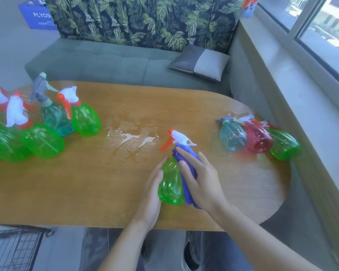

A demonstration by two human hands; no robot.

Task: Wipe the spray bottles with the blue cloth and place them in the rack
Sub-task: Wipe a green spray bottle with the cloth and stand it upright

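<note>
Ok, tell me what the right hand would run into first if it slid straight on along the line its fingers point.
The right hand points up-left along the green bottle, pressing the blue cloth to it. Going straight on, it would probably meet that bottle's white trigger head first; beyond lies the wet patch.

6 green bottles [170, 182], 2 teal bottles [56, 118], 1 red bottle [259, 138], 1 blue cloth [186, 178]

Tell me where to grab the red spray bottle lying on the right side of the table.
Grip the red bottle around its narrow neck below the trigger head, coming from above. It lies on its side, wedged between a teal bottle and a green bottle, so its flanks look blocked.
</note>
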